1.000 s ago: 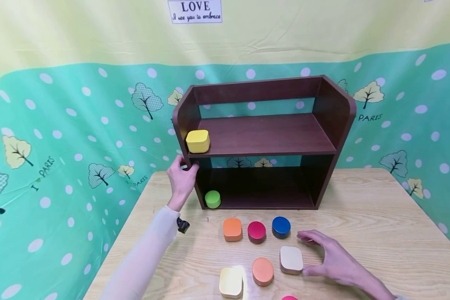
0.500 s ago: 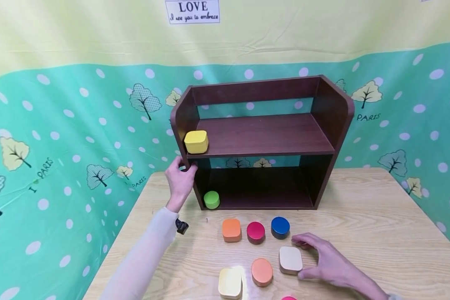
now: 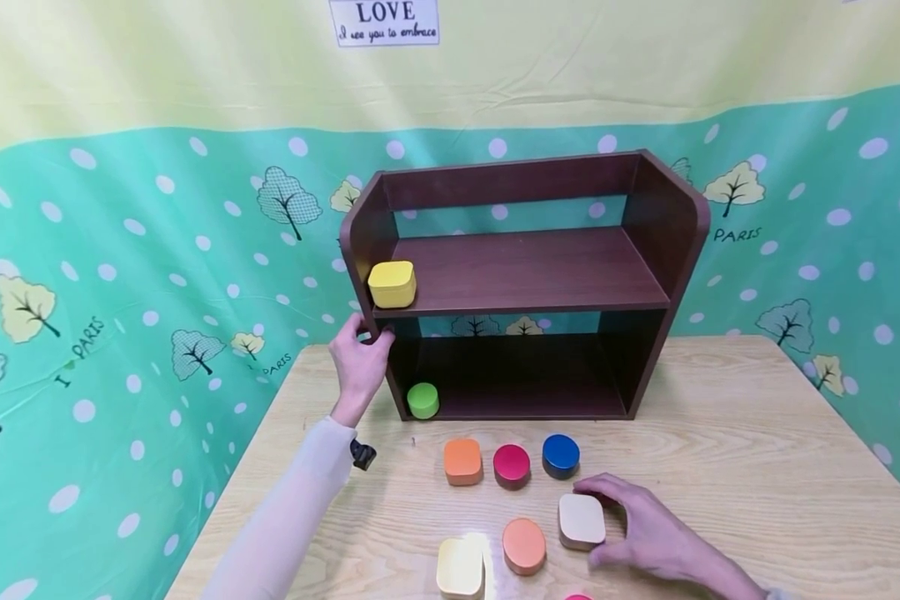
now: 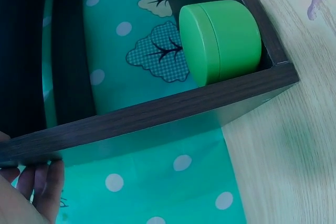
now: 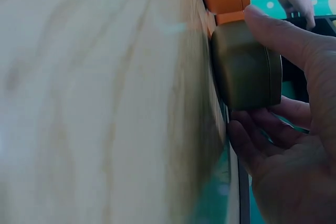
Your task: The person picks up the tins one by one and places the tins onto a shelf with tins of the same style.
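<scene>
A dark brown two-tier shelf (image 3: pixel 525 308) stands at the back of the table. My left hand (image 3: pixel 360 362) grips its left side panel, thumb inside and fingers outside; its fingertips (image 4: pixel 50 182) show below the panel in the left wrist view. At lower right, my right hand (image 3: pixel 641 525) reaches around a beige square tin (image 3: pixel 581 518), thumb on the near side and fingers on the far side. Slim gaps seem to remain between fingers and tin. In the right wrist view this tin (image 5: pixel 244 66) looks olive, with the thumb overlapping its edge.
A yellow tin (image 3: pixel 392 285) sits on the upper tier, a green round tin (image 3: pixel 423 401) on the lower, both at the left. Orange (image 3: pixel 462 461), crimson (image 3: pixel 512 465), blue (image 3: pixel 561 456), salmon (image 3: pixel 524 545) and cream tins (image 3: pixel 460 567) stand on the table. Another pink tin (image 3: pixel 578 597) is cut off.
My right hand has moved left, bringing thumb and fingers closer around the beige tin. My left hand keeps its grip on the shelf. The tins have stayed in place.
</scene>
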A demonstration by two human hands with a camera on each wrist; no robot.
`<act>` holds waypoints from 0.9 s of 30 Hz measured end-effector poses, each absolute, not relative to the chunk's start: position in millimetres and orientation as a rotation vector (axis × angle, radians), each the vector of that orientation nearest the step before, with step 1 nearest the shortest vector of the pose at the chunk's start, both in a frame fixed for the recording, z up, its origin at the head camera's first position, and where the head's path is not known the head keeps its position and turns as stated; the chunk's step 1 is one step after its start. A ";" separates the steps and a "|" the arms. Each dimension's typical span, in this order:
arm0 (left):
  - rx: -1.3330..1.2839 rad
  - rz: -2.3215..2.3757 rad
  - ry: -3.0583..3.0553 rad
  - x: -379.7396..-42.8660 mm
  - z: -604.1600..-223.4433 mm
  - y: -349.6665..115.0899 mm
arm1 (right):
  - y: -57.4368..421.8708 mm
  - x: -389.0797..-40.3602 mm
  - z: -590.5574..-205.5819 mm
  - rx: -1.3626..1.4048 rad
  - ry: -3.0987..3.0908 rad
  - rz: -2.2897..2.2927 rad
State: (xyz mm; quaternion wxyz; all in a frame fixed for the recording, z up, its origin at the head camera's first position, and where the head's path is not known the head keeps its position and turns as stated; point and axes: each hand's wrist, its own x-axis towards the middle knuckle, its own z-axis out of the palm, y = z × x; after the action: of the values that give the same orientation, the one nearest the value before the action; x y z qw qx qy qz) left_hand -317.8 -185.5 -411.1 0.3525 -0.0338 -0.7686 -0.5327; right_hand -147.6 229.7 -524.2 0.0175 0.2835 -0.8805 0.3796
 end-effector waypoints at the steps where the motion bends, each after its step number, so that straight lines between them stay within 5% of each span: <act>1: -0.094 -1.376 -1.990 -317.9 -411.0 -185.7 | 228.9 -147.2 -524.3 0.881 -2.737 1.183; 27: -0.110 -1.363 -1.981 -318.8 -414.0 -186.4 | 219.2 -146.5 -529.8 0.924 -2.667 1.228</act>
State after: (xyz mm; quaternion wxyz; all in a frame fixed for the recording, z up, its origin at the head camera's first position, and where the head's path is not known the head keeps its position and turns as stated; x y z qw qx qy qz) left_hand -318.8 -186.4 -414.0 0.3591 -0.0427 -0.7682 -0.5284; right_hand -146.5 219.2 -529.8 0.0319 0.3000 -0.8660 0.3988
